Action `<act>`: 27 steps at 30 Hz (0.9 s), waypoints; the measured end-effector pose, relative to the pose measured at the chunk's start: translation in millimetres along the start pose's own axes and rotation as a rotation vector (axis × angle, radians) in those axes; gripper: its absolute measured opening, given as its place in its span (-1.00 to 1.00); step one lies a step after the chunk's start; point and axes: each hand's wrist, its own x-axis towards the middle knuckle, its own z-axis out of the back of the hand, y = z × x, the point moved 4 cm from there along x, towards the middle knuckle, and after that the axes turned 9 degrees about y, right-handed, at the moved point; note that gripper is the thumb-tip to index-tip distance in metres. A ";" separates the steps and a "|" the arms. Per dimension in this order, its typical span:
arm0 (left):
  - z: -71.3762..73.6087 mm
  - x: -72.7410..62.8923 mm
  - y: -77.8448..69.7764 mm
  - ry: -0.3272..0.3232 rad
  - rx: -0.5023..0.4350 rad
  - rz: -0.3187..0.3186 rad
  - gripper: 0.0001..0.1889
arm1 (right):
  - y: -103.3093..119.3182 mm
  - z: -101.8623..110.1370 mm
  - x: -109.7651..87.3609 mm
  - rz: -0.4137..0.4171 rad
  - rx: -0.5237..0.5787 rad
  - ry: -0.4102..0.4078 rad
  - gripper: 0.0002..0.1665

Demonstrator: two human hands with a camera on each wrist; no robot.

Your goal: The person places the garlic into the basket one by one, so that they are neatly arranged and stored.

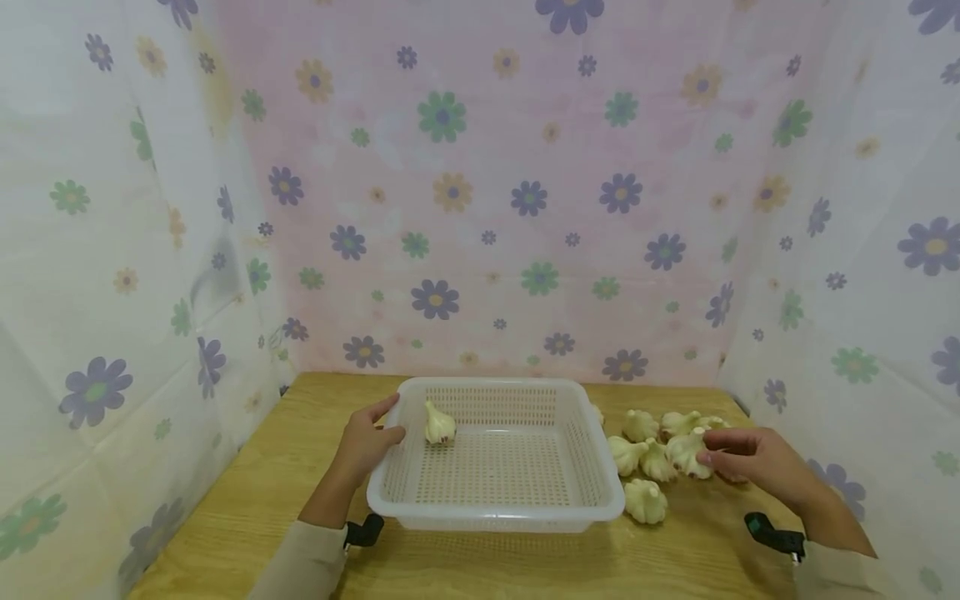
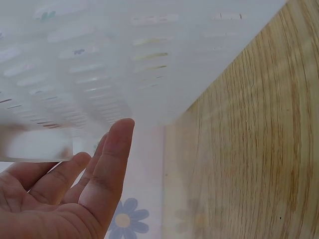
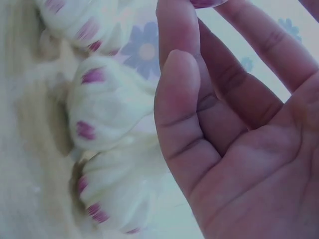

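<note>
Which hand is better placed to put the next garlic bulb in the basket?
Probably the right hand: it pinches a garlic bulb right of the basket, next to the other bulbs. The left hand grips the basket's left rim, away from them.

Basket (image 1: 495,514): here's white, semi-translucent plastic, smooth at the rim, slotted through the walls.
Garlic bulbs (image 1: 646,502): ridged skins, softly sheened, looking waxy or plastic.
Surface (image 1: 247,492): wood-look, streaky grain, and there's a faint sheen!
Backdrop (image 1: 480,258): printed cloth-like sheeting, matt, creased at the sides.
Sleeves (image 1: 302,562): matt cloth.
</note>
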 end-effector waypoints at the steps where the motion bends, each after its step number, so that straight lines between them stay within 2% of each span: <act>1: 0.1 0.4 0.1 0.001 0.004 0.004 -0.24 | 3.8 0.7 0.1 0.010 -0.017 -0.008 -0.36; 7: 0.3 0.5 2.2 -0.006 0.019 0.011 -0.24 | 24.6 7.4 4.9 0.039 -0.092 -0.021 -0.36; 13: 0.1 0.1 -0.3 -0.003 0.017 0.008 -0.25 | 45.6 11.7 9.2 0.048 -0.116 -0.037 -0.36; 21: 0.7 0.1 2.7 -0.004 0.013 0.036 -0.23 | 61.6 5.5 23.5 0.065 -0.123 -0.035 -0.36; 27: 0.5 0.2 2.5 -0.004 -0.003 0.029 -0.23 | 70.4 -1.5 38.0 0.087 -0.139 -0.042 -0.37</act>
